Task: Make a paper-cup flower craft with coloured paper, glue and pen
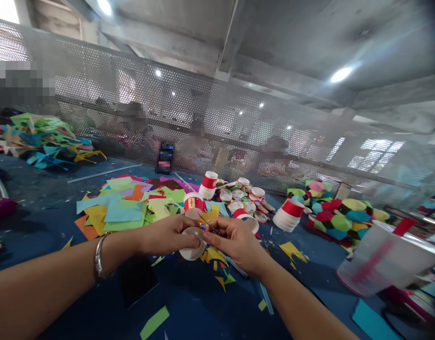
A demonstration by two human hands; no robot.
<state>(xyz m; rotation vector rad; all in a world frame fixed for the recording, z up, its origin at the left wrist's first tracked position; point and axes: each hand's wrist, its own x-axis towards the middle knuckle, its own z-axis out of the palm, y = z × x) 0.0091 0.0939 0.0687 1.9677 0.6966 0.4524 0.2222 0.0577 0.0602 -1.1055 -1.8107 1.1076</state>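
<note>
My left hand (177, 232) is closed around a white paper cup (192, 252), tilted with its round end toward me, the thumb pressed on it. Close beside it, my right hand (235, 241) pinches a thin, pointed metal tool (208, 224) that looks like small scissors; its grip is mostly hidden by the fingers. The tip points up and left, just above the cup. Red-and-white paper cups, one standing (194, 204) and one lying (247, 219), are right behind my hands. Yellow paper scraps (213, 255) lie below them.
A pile of coloured paper (123, 210) spreads left of centre. Stacked cups (289, 215), small round lidded pieces (238, 194) and patchwork balls (348, 212) are at the right. A translucent cup with a red straw (369, 259) stands near right. A perforated screen (203, 104) closes off the back.
</note>
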